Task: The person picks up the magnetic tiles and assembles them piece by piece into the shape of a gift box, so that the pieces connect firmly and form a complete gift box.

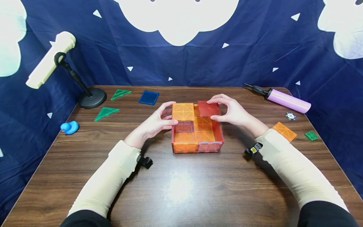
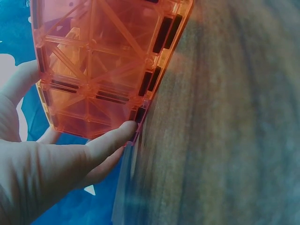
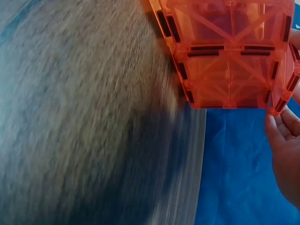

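A low box of translucent orange and red magnetic tiles [image 1: 185,148] stands mid-table, partly uncovered on top. One orange tile [image 1: 183,111] covers its back left corner, with a darker red square [image 1: 184,127] showing just in front. My left hand [image 1: 154,121] holds the box's left side, its thumb at the top edge and its fingers toward the back; the left wrist view shows fingertips against the orange wall [image 2: 112,63]. Over the back right corner, my right hand [image 1: 231,110] pinches a red square magnetic tile [image 1: 208,109] between thumb and fingers.
Two green triangle tiles [image 1: 106,113] and a blue square tile [image 1: 149,97] lie back left, near a blue duck [image 1: 69,127] and a microphone stand [image 1: 92,98]. To the right are a purple pump [image 1: 289,100], a chip [image 1: 290,116], an orange tile [image 1: 285,131] and a green block [image 1: 311,136].
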`<state>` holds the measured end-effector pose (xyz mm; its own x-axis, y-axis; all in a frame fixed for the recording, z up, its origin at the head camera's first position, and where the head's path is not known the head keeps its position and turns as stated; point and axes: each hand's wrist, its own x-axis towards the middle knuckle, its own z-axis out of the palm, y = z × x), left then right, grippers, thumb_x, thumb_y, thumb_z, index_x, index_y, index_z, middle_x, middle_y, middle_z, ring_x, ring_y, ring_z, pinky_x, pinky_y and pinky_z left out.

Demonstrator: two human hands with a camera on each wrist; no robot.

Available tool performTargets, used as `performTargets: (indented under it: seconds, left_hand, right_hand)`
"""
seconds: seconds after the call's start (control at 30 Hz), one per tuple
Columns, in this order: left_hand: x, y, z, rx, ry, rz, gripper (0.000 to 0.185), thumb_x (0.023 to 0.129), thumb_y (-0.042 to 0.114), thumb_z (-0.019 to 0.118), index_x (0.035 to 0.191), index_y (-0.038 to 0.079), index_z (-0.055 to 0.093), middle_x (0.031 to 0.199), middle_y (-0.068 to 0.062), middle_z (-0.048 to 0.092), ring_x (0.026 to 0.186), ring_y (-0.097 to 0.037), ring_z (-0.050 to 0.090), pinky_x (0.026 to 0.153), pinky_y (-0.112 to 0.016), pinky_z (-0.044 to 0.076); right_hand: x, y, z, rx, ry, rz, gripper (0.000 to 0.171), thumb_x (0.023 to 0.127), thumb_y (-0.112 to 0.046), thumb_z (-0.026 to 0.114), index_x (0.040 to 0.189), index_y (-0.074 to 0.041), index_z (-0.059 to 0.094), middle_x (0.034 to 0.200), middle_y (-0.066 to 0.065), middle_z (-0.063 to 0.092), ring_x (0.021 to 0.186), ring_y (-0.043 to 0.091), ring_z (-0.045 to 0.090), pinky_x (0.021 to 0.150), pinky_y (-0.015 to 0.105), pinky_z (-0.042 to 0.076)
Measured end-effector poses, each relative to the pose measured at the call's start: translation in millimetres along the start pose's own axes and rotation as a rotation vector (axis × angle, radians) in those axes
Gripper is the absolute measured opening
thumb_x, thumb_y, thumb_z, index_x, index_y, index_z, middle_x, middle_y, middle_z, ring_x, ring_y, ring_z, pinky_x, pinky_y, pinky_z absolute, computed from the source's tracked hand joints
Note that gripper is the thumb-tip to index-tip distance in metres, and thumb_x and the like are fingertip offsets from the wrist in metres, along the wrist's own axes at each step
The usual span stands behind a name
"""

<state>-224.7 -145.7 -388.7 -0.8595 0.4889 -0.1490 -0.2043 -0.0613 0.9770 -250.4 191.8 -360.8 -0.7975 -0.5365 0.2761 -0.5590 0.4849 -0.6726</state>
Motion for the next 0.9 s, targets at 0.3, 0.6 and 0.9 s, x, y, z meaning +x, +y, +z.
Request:
performTargets:
  seconds: [0.3, 0.6, 0.9]
  left_hand:
    - [0.9, 0.5, 0.2, -0.003, -0.001, -0.002, 0.078, 0.096, -0.008, 0.062, 0.159, 0.019, 0.024, 0.158, -0.014, 0.029, 0.134, -0.035, 0.044, 0.104, -0.059, 0.043]
    - [2.6, 0.8, 0.6, 0.001, -0.003, -0.007, 0.08, 0.096, -0.008, 0.062, 0.161, 0.016, 0.021, 0.159, -0.015, 0.028, 0.138, -0.036, 0.04, 0.104, -0.06, 0.043]
    - [1.9, 1.5, -0.3, 0.0, 0.012, -0.014, 0.064, 0.103, 0.005, 0.057, 0.158, 0.02, 0.028, 0.156, -0.015, 0.031, 0.138, -0.035, 0.042, 0.105, -0.061, 0.041]
  right_hand:
    - [5.6, -1.8, 11.7, 0.01, -0.024, -0.048, 0.052, 0.077, -0.019, 0.09, 0.125, -0.013, 0.071, 0.129, 0.006, 0.057, 0.122, 0.024, 0.051, 0.106, 0.045, 0.041]
    - [5.0, -0.4, 13.8, 0.056, -0.028, -0.034, 0.056, 0.078, -0.013, 0.09, 0.129, -0.009, 0.069, 0.131, 0.009, 0.058, 0.122, 0.025, 0.051, 0.106, 0.046, 0.041]
    - [4.7, 0.6, 12.8, 0.089, -0.047, -0.015, 0.057, 0.079, -0.011, 0.089, 0.131, -0.008, 0.066, 0.133, 0.009, 0.057, 0.123, 0.025, 0.051, 0.107, 0.045, 0.042]
